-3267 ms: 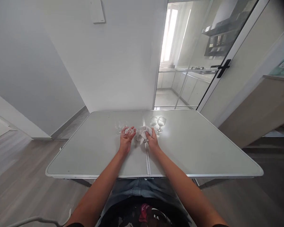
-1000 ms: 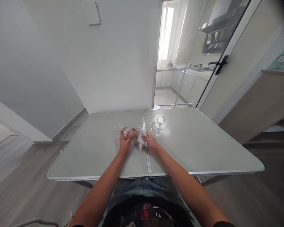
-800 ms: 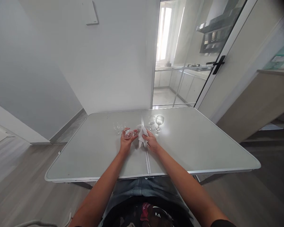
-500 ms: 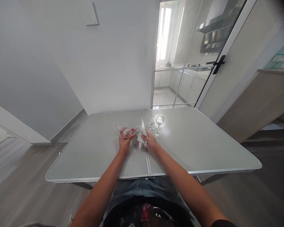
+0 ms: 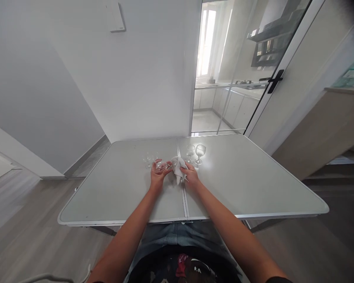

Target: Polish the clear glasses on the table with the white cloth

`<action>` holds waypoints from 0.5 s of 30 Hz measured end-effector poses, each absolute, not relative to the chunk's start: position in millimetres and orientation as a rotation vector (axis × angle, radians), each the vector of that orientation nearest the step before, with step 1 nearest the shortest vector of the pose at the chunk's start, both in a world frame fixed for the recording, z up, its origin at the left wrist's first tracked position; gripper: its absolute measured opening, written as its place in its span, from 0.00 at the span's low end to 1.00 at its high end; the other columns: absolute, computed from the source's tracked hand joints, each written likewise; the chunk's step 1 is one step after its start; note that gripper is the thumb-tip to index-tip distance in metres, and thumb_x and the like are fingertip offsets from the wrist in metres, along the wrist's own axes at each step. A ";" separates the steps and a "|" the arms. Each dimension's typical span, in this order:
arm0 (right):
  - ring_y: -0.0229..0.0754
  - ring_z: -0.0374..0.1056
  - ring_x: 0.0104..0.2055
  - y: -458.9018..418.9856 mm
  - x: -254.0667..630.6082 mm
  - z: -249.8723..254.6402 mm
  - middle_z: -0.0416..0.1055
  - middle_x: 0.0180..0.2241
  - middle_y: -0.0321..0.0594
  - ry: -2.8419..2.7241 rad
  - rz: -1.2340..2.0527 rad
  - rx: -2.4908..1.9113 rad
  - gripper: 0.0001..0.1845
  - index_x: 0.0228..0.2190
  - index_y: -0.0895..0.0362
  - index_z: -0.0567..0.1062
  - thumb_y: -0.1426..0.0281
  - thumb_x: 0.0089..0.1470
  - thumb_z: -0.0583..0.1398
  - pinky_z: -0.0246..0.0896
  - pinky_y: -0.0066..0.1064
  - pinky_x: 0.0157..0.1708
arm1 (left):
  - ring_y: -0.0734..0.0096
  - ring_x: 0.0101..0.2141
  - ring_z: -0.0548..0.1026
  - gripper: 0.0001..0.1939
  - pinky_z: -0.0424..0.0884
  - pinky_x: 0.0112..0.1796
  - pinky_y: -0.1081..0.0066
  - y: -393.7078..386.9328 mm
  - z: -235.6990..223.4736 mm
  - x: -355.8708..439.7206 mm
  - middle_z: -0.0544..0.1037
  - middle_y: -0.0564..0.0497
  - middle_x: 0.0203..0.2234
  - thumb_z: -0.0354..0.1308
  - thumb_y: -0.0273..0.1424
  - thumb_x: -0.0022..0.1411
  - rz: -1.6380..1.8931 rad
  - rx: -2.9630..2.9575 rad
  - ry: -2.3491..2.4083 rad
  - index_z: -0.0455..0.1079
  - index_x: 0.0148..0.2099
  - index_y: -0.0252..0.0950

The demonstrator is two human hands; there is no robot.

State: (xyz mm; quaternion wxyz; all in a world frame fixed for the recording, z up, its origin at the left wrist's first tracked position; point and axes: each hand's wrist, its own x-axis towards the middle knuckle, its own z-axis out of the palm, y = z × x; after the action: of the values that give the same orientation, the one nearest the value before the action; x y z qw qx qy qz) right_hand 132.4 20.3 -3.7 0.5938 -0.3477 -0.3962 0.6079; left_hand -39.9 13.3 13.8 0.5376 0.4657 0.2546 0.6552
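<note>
My left hand (image 5: 158, 175) is closed around the bowl of a clear stemmed glass (image 5: 161, 167), which lies sideways above the table with its foot end toward the right. A white cloth (image 5: 179, 166) covers that foot end, and my right hand (image 5: 191, 175) grips the cloth against it. Just behind my right hand, two stemmed glasses (image 5: 200, 152) stand upright side by side. More clear glassware (image 5: 148, 158) stands behind my left hand, partly hidden and hard to make out.
The pale folding table (image 5: 238, 184) has a metal seam (image 5: 184, 200) down its middle and a raised metal edge. A white wall (image 5: 147, 86) rises behind it. At the back right is a glass door with a black handle (image 5: 275, 81).
Both hands, with the glass and cloth, sit slightly farther right in view, and the cloth's folds have shifted around the foot end. The standing glasses keep their places on the table.
</note>
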 end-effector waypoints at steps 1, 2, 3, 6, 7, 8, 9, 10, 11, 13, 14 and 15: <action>0.42 0.68 0.33 21.0 132.8 -4.0 0.75 0.33 0.38 -0.906 1.386 -0.803 0.20 0.40 0.55 0.79 0.65 0.41 0.69 0.62 0.32 0.33 | 0.55 0.50 0.79 0.34 0.76 0.50 0.54 12.2 13.4 -38.7 0.79 0.43 0.47 0.72 0.37 0.53 1.528 1.125 0.604 0.58 0.56 0.43; 0.42 0.68 0.34 21.4 132.8 -4.2 0.75 0.34 0.38 -0.898 1.375 -0.801 0.21 0.41 0.54 0.79 0.64 0.41 0.69 0.62 0.32 0.34 | 0.55 0.50 0.79 0.34 0.76 0.49 0.54 11.3 13.0 -37.7 0.79 0.43 0.47 0.73 0.37 0.52 1.503 1.139 0.603 0.58 0.56 0.42; 0.43 0.69 0.35 21.5 132.5 -4.4 0.75 0.35 0.38 -0.895 1.379 -0.801 0.22 0.41 0.53 0.79 0.64 0.41 0.69 0.63 0.33 0.34 | 0.55 0.50 0.79 0.35 0.77 0.49 0.54 10.6 12.7 -37.1 0.79 0.43 0.47 0.73 0.37 0.52 1.486 1.148 0.604 0.59 0.56 0.42; 0.43 0.69 0.34 20.0 130.7 -4.3 0.75 0.33 0.38 -0.913 1.439 -0.824 0.22 0.40 0.54 0.79 0.63 0.40 0.69 0.63 0.32 0.34 | 0.54 0.50 0.79 0.36 0.77 0.49 0.54 11.1 12.9 -37.8 0.79 0.42 0.47 0.74 0.38 0.51 1.510 1.131 0.618 0.58 0.56 0.42; 0.42 0.68 0.33 19.2 130.4 -4.0 0.75 0.32 0.38 -0.924 1.462 -0.835 0.21 0.39 0.55 0.79 0.63 0.40 0.69 0.62 0.32 0.33 | 0.55 0.50 0.79 0.36 0.76 0.49 0.55 12.0 13.1 -38.7 0.79 0.42 0.48 0.74 0.39 0.51 1.535 1.115 0.625 0.58 0.56 0.42; 0.42 0.67 0.32 18.5 130.4 -3.6 0.74 0.31 0.37 -0.938 1.481 -0.846 0.20 0.38 0.56 0.79 0.64 0.40 0.69 0.61 0.32 0.32 | 0.55 0.51 0.79 0.36 0.76 0.50 0.55 12.9 13.5 -39.6 0.79 0.41 0.48 0.74 0.39 0.51 1.560 1.097 0.629 0.58 0.56 0.43; 0.41 0.67 0.31 17.9 130.7 -2.9 0.74 0.30 0.37 -0.951 1.491 -0.853 0.19 0.37 0.56 0.79 0.64 0.40 0.69 0.60 0.31 0.32 | 0.55 0.51 0.79 0.36 0.75 0.51 0.54 13.8 13.8 -40.3 0.78 0.41 0.49 0.73 0.40 0.51 1.582 1.081 0.631 0.58 0.56 0.43; 0.40 0.66 0.30 17.5 131.4 -2.1 0.74 0.30 0.37 -0.959 1.491 -0.855 0.17 0.36 0.57 0.80 0.65 0.39 0.68 0.59 0.31 0.32 | 0.55 0.50 0.79 0.36 0.75 0.51 0.54 14.4 14.1 -40.8 0.78 0.42 0.49 0.73 0.40 0.51 1.596 1.070 0.631 0.58 0.56 0.43; 0.40 0.66 0.30 17.3 132.2 -1.1 0.74 0.30 0.37 -0.960 1.477 -0.854 0.16 0.35 0.57 0.80 0.66 0.39 0.68 0.58 0.31 0.32 | 0.55 0.50 0.79 0.36 0.75 0.51 0.53 14.8 14.4 -40.8 0.78 0.42 0.49 0.73 0.40 0.51 1.601 1.066 0.630 0.58 0.56 0.44; 0.40 0.66 0.31 17.4 133.7 0.7 0.74 0.30 0.37 -0.935 1.422 -0.836 0.16 0.35 0.57 0.80 0.66 0.40 0.68 0.58 0.31 0.32 | 0.55 0.50 0.79 0.35 0.75 0.51 0.53 14.2 14.5 -39.8 0.78 0.43 0.48 0.73 0.39 0.51 1.581 1.076 0.623 0.58 0.56 0.43; 0.40 0.66 0.31 17.6 134.1 1.4 0.74 0.30 0.37 -0.917 1.398 -0.826 0.16 0.35 0.56 0.80 0.66 0.40 0.68 0.58 0.31 0.32 | 0.55 0.50 0.79 0.36 0.75 0.51 0.53 13.5 14.5 -38.9 0.79 0.43 0.48 0.73 0.39 0.51 1.562 1.087 0.618 0.57 0.56 0.43; 0.41 0.66 0.31 17.8 134.1 1.8 0.74 0.31 0.37 -0.902 1.380 -0.818 0.17 0.36 0.56 0.80 0.65 0.41 0.68 0.59 0.31 0.32 | 0.55 0.50 0.79 0.36 0.76 0.50 0.54 12.6 14.5 -38.0 0.79 0.43 0.47 0.73 0.39 0.51 1.541 1.098 0.613 0.57 0.56 0.43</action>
State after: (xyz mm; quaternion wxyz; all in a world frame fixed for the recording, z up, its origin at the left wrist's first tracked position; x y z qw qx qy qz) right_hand 134.1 17.8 1.8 0.6055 -0.3537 -0.3901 0.5967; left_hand -38.0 12.6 14.5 0.5450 0.4628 0.2583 0.6497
